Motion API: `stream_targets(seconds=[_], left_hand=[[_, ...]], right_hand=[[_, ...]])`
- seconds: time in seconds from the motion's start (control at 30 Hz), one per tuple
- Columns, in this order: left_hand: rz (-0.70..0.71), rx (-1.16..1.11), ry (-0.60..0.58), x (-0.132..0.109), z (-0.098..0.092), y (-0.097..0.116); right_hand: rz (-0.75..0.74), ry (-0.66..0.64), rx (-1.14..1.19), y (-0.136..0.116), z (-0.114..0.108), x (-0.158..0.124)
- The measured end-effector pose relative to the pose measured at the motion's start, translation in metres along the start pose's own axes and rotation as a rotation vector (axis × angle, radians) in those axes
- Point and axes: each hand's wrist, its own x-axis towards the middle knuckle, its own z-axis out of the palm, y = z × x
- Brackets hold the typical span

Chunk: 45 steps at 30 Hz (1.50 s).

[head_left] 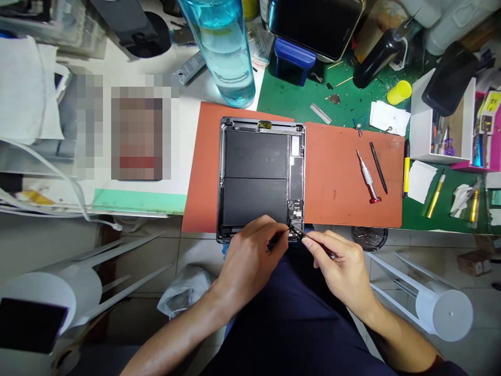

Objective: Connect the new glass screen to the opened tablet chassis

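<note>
An opened tablet (pixel 256 156) lies on a reddish-brown mat (pixel 203 167), its black battery cells and a strip of circuitry along the right side exposed. At its lower right corner my left hand (pixel 254 250) pinches a small dark part too tiny to name, beside the circuitry. Just to the right, my right hand (pixel 340 261) grips thin tweezers (pixel 300 231), whose tips reach that same corner and seem to meet the small part. The exact contact there is hidden by fingers.
A silver screwdriver (pixel 366 176) and a black pry stick (pixel 378 167) lie on the mat's right half. Behind the tablet stands a blue water bottle (pixel 230 62). A phone (pixel 317 26) rests on a blue stand (pixel 294 53). A white tool box (pixel 440 125) sits at right.
</note>
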Motion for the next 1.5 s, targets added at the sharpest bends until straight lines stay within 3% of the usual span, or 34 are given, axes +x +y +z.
stream_targets(seconds=[0.53, 1.07, 1.27, 1.5], left_hand=[[-0.008, 0.007, -0.090, 0.005, -0.009, 0.000], [0.080, 0.058, 0.006, -0.002, -0.003, -0.007], [0.038, 0.096, 0.015, -0.003, -0.002, -0.007], [0.151, 0.075, 0.019, -0.006, -0.008, -0.007]], right_hand=[[0.063, -0.030, 0.110, 0.000, 0.001, 0.003], [0.119, 0.023, 0.126, 0.002, 0.004, -0.004], [0.125, 0.026, 0.112, 0.001, 0.004, -0.006], [0.136, -0.005, 0.064, 0.002, 0.005, -0.003]])
